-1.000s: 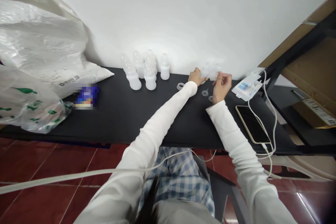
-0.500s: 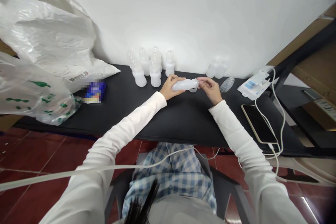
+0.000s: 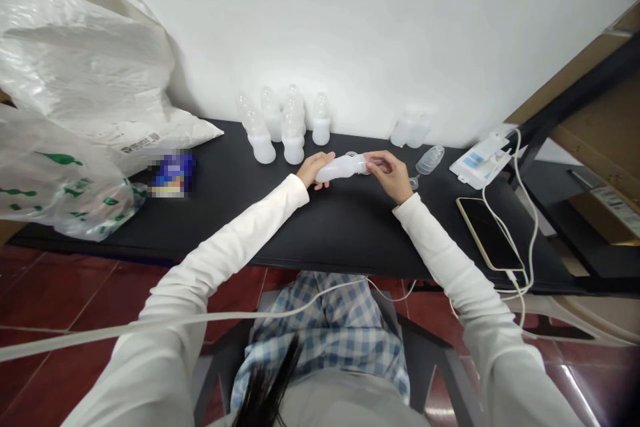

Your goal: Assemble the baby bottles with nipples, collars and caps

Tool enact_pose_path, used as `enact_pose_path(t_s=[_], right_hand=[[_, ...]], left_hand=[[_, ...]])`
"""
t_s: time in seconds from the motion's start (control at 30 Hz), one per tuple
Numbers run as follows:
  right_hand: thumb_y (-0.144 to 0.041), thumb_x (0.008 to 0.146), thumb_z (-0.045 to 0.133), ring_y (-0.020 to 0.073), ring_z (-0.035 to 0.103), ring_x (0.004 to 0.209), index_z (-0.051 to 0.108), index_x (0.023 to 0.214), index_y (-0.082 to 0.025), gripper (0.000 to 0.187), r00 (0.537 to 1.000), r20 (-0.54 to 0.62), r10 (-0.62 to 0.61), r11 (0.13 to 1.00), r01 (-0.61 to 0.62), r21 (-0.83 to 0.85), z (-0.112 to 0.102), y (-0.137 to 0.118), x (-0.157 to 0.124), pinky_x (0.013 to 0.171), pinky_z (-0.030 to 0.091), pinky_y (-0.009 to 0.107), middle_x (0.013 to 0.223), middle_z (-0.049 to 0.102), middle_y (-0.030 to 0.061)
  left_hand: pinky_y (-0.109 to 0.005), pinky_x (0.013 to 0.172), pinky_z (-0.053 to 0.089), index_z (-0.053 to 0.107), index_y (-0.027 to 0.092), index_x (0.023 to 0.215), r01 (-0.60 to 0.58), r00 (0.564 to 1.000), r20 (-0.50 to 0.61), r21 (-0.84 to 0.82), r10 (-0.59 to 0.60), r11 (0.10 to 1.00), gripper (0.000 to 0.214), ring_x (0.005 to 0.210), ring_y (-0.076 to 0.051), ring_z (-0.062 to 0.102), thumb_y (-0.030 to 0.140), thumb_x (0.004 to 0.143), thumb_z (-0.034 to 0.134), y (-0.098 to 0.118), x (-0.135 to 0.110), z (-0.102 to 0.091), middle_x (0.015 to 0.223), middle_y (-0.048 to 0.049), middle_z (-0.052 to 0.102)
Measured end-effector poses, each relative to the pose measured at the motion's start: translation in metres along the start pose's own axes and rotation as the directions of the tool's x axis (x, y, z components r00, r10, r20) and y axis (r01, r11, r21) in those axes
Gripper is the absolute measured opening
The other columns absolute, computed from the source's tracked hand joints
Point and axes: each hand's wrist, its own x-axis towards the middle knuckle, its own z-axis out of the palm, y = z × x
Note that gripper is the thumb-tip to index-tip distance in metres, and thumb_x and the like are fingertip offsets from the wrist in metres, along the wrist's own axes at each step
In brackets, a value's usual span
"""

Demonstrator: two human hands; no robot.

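Observation:
My left hand (image 3: 313,169) is wrapped round the body of a white translucent baby bottle (image 3: 341,167) held on its side just above the black table (image 3: 225,213). My right hand (image 3: 387,173) is closed at the bottle's neck, fingers pinched on a small clear part there. A clear cap (image 3: 431,159) lies on the table just right of my right hand. Several assembled bottles (image 3: 283,127) stand in a group at the wall, left of my hands. Two more bottle bodies (image 3: 411,128) stand at the wall further right.
Large plastic sacks (image 3: 75,100) fill the table's left end, with a small blue packet (image 3: 173,172) beside them. A phone (image 3: 489,232) on a white cable and a white box (image 3: 479,159) lie at the right. A dark shelf frame (image 3: 575,113) stands right.
My hands came back from the wall with a bottle. It now lies sideways between them, nearer the table's middle, with my right hand at its neck. The view shifted slightly.

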Motion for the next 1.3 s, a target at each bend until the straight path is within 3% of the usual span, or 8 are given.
enact_pose_path(t_s=[0.23, 0.5, 0.7, 0.83, 0.9, 1.03, 1.17, 1.3], right_hand=[[-0.064, 0.099, 0.032, 0.0156, 0.054, 0.065, 0.058, 0.092, -0.023, 0.048, 0.99, -0.107, -0.095, 0.895, 0.038, -0.444, 0.004, 0.002, -0.004, 0.067, 0.042, 0.029, 0.076, 0.062, 0.002], [-0.055, 0.099, 0.036, 0.0273, 0.056, 0.095, 0.065, 0.117, -0.02, 0.05, 0.935, 0.277, -0.222, 0.532, 0.354, -0.769, -0.003, -0.012, -0.004, 0.084, 0.04, 0.041, 0.106, 0.067, 0.0127], [-0.052, 0.103, 0.013, 0.0228, 0.057, 0.071, 0.063, 0.069, -0.021, 0.068, 0.99, 0.112, 0.088, 0.813, -0.007, -0.582, 0.002, -0.001, -0.001, 0.078, 0.045, 0.04, 0.062, 0.06, 0.0088], [-0.062, 0.1, 0.003, 0.018, 0.053, 0.05, 0.058, 0.056, -0.023, 0.081, 0.863, 0.37, 0.343, 0.894, -0.179, -0.41, -0.003, -0.008, -0.001, 0.064, 0.047, 0.035, 0.043, 0.049, 0.0034], [-0.065, 0.099, 0.001, 0.0189, 0.058, 0.054, 0.064, 0.064, -0.022, 0.084, 0.896, 0.326, 0.301, 0.889, -0.14, -0.436, -0.006, -0.013, -0.002, 0.066, 0.048, 0.035, 0.048, 0.055, 0.0045], [-0.063, 0.1, 0.018, 0.0251, 0.066, 0.092, 0.066, 0.109, -0.018, 0.066, 0.972, 0.2, -0.124, 0.748, 0.224, -0.625, -0.003, -0.017, -0.004, 0.083, 0.047, 0.038, 0.101, 0.072, 0.0129], [-0.045, 0.103, 0.021, 0.0245, 0.063, 0.078, 0.066, 0.096, -0.016, 0.054, 0.968, 0.195, -0.16, 0.555, 0.252, -0.793, 0.004, -0.007, -0.006, 0.076, 0.043, 0.037, 0.082, 0.069, 0.0134], [-0.026, 0.099, 0.034, 0.0235, 0.059, 0.067, 0.062, 0.09, -0.015, 0.032, 0.989, 0.137, 0.062, 0.533, 0.083, -0.842, 0.006, 0.008, -0.008, 0.065, 0.039, 0.033, 0.071, 0.066, 0.0121]], left_hand=[[-0.018, 0.039, 0.043, 0.058, 0.019, 0.088, -0.232, 0.97, -0.065, 0.058, 0.235, 0.971, 0.054, 0.052, -0.006, 0.058, 0.055, 0.061, 0.086, -0.003, -0.004, 0.011, 0.078, 0.0022, 0.065], [-0.02, 0.035, 0.033, 0.057, 0.02, 0.088, -0.194, 0.98, -0.012, 0.095, 0.196, 0.976, 0.049, 0.044, -0.008, 0.054, 0.063, 0.074, 0.072, -0.005, -0.006, 0.009, 0.068, 0.0022, 0.061], [-0.04, 0.092, 0.055, 0.067, 0.024, 0.098, -0.585, 0.799, 0.182, 0.458, 0.574, 0.669, 0.041, 0.098, -0.022, 0.067, 0.046, 0.069, 0.083, 0.004, -0.014, 0.002, 0.104, -0.0061, 0.07], [-0.048, 0.104, 0.05, 0.072, 0.028, 0.103, -0.684, 0.724, 0.389, 0.513, 0.571, 0.518, 0.041, 0.108, -0.027, 0.066, 0.043, 0.067, 0.085, 0.011, -0.015, -0.005, 0.11, -0.0088, 0.071], [-0.047, 0.104, 0.05, 0.073, 0.027, 0.104, -0.671, 0.731, 0.337, 0.511, 0.593, 0.537, 0.041, 0.107, -0.026, 0.066, 0.043, 0.068, 0.085, 0.011, -0.015, -0.005, 0.11, -0.0085, 0.071], [-0.039, 0.091, 0.057, 0.073, 0.023, 0.101, -0.521, 0.831, 0.06, 0.431, 0.553, 0.737, 0.04, 0.102, -0.023, 0.067, 0.051, 0.073, 0.079, 0.004, -0.015, 0.003, 0.107, -0.0068, 0.072], [-0.03, 0.058, 0.056, 0.072, 0.02, 0.098, -0.335, 0.937, -0.011, 0.255, 0.35, 0.907, 0.048, 0.073, -0.017, 0.066, 0.064, 0.082, 0.063, -0.003, -0.015, 0.011, 0.096, -0.0066, 0.071], [-0.038, 0.09, 0.057, 0.073, 0.024, 0.101, -0.545, 0.823, 0.119, 0.44, 0.555, 0.714, 0.037, 0.094, -0.021, 0.068, 0.052, 0.076, 0.075, -0.002, -0.017, 0.01, 0.103, -0.0071, 0.071]])
